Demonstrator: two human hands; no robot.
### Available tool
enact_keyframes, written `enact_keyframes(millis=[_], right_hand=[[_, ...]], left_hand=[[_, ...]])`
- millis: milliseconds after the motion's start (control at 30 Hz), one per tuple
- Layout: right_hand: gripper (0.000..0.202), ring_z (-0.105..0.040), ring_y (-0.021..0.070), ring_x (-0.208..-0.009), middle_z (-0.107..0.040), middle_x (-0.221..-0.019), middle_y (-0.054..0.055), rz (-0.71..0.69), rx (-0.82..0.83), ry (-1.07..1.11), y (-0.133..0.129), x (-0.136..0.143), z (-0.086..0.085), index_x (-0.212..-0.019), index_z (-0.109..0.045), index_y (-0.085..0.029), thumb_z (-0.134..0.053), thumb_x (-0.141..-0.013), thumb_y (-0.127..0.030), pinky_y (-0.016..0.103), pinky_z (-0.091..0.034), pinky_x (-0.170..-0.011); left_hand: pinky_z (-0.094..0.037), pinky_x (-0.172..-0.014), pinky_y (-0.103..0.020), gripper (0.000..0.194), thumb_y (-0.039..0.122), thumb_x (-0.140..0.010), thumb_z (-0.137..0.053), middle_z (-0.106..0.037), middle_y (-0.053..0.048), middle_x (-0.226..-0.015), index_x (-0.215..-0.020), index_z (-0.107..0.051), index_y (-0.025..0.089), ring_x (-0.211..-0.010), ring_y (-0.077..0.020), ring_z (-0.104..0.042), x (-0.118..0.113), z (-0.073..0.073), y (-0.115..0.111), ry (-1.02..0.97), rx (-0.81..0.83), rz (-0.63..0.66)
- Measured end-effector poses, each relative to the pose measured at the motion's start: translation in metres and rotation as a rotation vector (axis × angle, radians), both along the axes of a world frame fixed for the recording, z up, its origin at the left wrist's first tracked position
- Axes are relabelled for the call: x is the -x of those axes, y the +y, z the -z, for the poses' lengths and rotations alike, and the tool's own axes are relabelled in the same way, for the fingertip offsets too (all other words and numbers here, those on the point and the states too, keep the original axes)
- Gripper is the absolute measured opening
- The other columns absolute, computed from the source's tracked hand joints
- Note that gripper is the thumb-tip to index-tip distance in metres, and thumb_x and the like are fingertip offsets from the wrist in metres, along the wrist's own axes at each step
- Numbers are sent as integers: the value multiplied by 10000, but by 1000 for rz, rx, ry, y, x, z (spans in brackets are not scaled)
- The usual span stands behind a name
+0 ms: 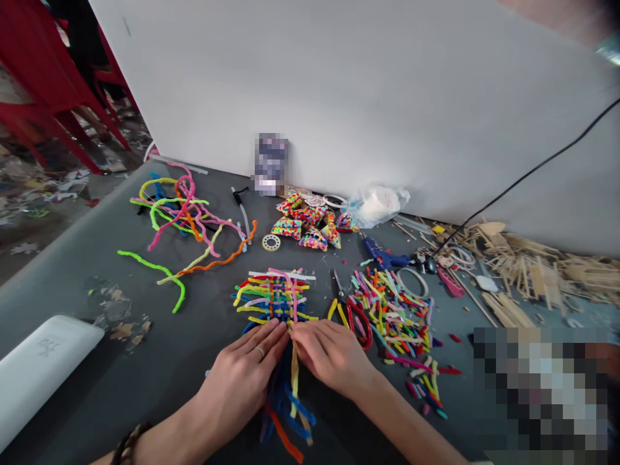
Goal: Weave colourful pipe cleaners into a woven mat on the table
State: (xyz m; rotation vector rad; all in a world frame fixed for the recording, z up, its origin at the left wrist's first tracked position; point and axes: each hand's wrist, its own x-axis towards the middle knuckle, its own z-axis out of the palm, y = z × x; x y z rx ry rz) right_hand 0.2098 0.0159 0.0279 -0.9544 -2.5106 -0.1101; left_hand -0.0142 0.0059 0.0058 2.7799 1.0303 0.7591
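A woven mat of colourful pipe cleaners (pixel 271 297) lies on the grey table in front of me, with long blue, yellow and orange ends trailing toward me. My left hand (pixel 249 361) lies with fingers stretched flat on the mat's near edge. Close beside it, my right hand (pixel 334 355) pinches the lower end of a pink pipe cleaner (pixel 294 297) that runs down over the mat's right side. The pinching fingertips are partly hidden. Just right of the mat rest scissors (pixel 349 310) with red and yellow handles.
Cut pipe cleaner pieces (pixel 392 310) are heaped to the right, below a blue glue gun (pixel 385 254). Patterned woven pieces (pixel 307 223) sit at the back. Loose long pipe cleaners (pixel 181 206) lie back left; a white power bank (pixel 48 368) is at front left. Wooden sticks (pixel 533 258) lie right.
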Motion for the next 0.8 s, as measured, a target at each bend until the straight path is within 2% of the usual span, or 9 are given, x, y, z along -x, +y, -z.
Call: enact_keyframes(millis=[67,200,333,433,567,700,800], right_hand=[[154,-731,158,-840,-763,-917,52,74,139,116,3,3,3,-1081,-611,-180,-471,-1034,-137,273,-546,-785],[127,-732,148,-851,-758,-938,33,135,327,226,10,5,-2,-1044,-608,-209,-481,-1046,-196,241,-531,-790],[148,-721,127,-802,-749,-902,9,236,589,343,15,4,-8,-1058,-618,-231,-475,-1039,-265,199,-523,-725],[163,-718,127,-791,-752,-904,-2,249,730,416,18,3,-8,-1068,-637,-245,-499,-1022,-319,192,-530,-719],[154,-722,133,-793,-754,-886,-15,294,756,453,20,5,-5,-1030,-657,-260,-521,-993,-323,195,-529,-715],[139,-706,127,-711,-745,-819,-24,327,746,476,23,8,-5,-987,-642,-247,-525,-979,-321,191,-504,-652],[129,-707,137,-723,-755,-846,-11,364,726,452,26,11,-6,-967,-631,-241,-540,-969,-332,197,-490,-632]], left_hand=[[-539,-1067,-363,510,39,-896,-405,-636,-98,-1408,-1365,-599,97,-1314,-221,-599,0,-1,0,19,-4,15],[-532,-1073,-363,515,31,-906,-388,-628,-128,-1416,-1392,-556,58,-1327,-227,-588,0,-1,0,69,-42,21],[-521,-1084,-374,597,2,-885,-390,-600,-110,-1454,-1461,-498,115,-1342,-230,-576,-1,0,-2,134,-47,6],[-514,-1090,-392,629,6,-883,-407,-575,-109,-1481,-1493,-468,149,-1364,-246,-555,-2,-2,-3,173,-33,5],[-494,-1108,-410,585,29,-915,-425,-552,-137,-1498,-1491,-467,122,-1384,-275,-532,-3,-2,-5,205,-49,13],[-465,-1133,-417,584,23,-900,-412,-549,-137,-1502,-1470,-494,124,-1398,-277,-515,-5,3,-6,214,-50,12],[-466,-1128,-423,583,30,-895,-406,-545,-144,-1504,-1465,-498,110,-1403,-284,-509,-5,7,-5,224,-62,12]])
